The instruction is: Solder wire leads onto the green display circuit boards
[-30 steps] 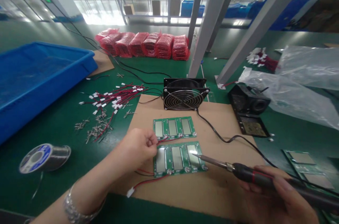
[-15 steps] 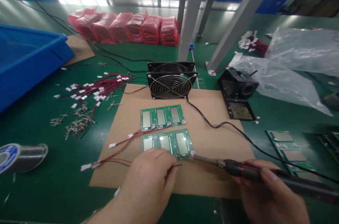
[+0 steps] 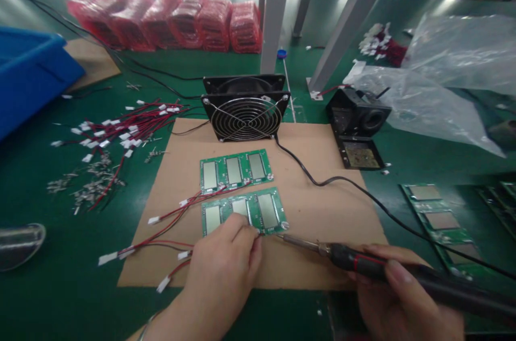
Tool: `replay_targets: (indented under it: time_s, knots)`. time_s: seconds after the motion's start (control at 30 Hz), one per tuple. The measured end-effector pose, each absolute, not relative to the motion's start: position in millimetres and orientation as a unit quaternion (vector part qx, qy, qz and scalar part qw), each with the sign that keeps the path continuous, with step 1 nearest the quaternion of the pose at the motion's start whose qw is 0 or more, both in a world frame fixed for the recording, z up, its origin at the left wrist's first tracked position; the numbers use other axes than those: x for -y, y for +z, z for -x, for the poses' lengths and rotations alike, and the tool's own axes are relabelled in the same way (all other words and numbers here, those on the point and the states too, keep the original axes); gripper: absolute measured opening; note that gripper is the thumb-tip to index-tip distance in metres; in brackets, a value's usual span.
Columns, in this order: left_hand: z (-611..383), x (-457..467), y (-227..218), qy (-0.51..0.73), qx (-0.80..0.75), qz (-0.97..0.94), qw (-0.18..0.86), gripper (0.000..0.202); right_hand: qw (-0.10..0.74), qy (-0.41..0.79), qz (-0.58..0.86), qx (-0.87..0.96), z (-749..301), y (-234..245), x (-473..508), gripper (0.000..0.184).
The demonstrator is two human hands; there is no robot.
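My right hand point(image 3: 407, 287) is closed around the black handle of a soldering iron point(image 3: 371, 265). The iron's tip points left, just below the lower edge of the nearer green circuit board point(image 3: 268, 211), which carries three small displays. Over that board's front edge, my left hand point(image 3: 226, 265) pinches a thin wire lead point(image 3: 183, 264) whose white plugs stick out left of the hand. The fingers hide part of the board and the wire's grip point. Behind lies a second circuit board point(image 3: 233, 171) of the same kind, with red and black leads running left from it.
Both boards lie on a cardboard sheet point(image 3: 314, 196). A black fan point(image 3: 245, 115) stands behind them, and a soldering iron stand point(image 3: 357, 120) is at right. Wire leads point(image 3: 133, 120), metal parts point(image 3: 92, 185), a solder spool point(image 3: 20, 244) and a blue bin point(image 3: 32, 72) occupy the left.
The view has shifted, so most things sit further left and higher. The iron's tip has come away from the nearer board's right corner. The wire end between my left fingers is now at the board's edge.
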State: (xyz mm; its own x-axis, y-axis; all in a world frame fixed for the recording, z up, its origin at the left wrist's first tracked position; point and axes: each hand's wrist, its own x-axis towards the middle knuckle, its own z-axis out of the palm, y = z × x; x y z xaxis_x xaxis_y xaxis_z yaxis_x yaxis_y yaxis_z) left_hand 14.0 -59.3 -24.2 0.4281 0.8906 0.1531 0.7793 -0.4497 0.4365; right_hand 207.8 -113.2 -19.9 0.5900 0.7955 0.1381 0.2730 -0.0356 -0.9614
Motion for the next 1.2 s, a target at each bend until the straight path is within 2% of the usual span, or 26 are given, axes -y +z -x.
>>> replay_targets:
  time_s: [0.13, 0.33, 0.67, 1.2]
  knots:
    - [-13, 57, -23, 0.176, -0.53, -0.805, 0.203, 0.017, 0.564, 0.198, 0.668, 0.443, -206, -22, 119, 0.01]
    - [-16, 51, -18, 0.141, -0.565, -0.774, 0.25, 0.016, 0.541, 0.216, 0.662, 0.471, -209, -36, 136, 0.011]
    - [-17, 51, -16, 0.13, -0.575, -0.769, 0.247, 0.017, 0.557, 0.23, 0.652, 0.46, -200, -32, 134, 0.014]
    - [-19, 51, -16, 0.121, -0.58, -0.775, 0.221, 0.02, 0.5, 0.184, 0.669, 0.519, -202, -31, 133, 0.011]
